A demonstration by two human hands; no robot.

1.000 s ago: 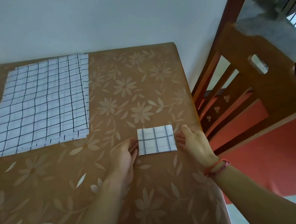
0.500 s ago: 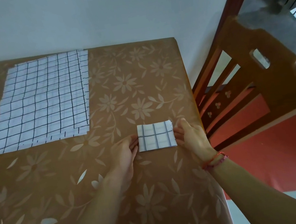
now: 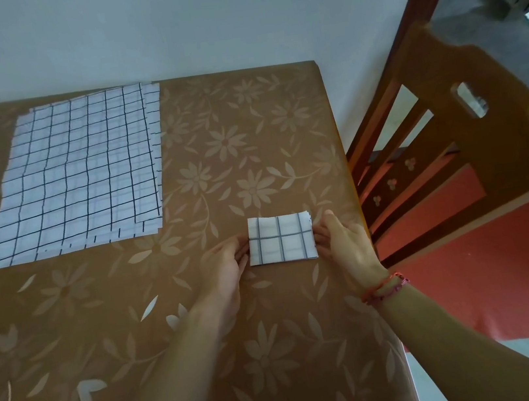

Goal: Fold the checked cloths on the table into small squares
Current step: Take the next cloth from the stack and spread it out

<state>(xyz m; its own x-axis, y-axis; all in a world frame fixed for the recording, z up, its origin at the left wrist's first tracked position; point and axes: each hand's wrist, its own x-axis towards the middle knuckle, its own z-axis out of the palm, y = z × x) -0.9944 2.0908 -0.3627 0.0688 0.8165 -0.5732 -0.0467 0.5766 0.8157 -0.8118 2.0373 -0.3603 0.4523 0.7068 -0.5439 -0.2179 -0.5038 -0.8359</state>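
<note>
A small folded checked square (image 3: 281, 242) lies on the brown flowered table (image 3: 279, 352) near its right edge. My left hand (image 3: 223, 268) touches the square's left edge with its fingertips. My right hand (image 3: 349, 246), with a red thread bracelet at the wrist, touches the right edge, fingers fairly straight. Neither hand lifts the cloth. A stack of flat, unfolded checked cloths (image 3: 80, 173) lies at the far left of the table, well apart from both hands.
The table's right edge runs just beyond my right hand. A wooden chair (image 3: 451, 124) stands close beside that edge over a red floor. A pale wall backs the table's far edge.
Both hands stay at the sides of the folded square and have closed in slightly against its edges. The view has shifted a little; the stack has not moved.
</note>
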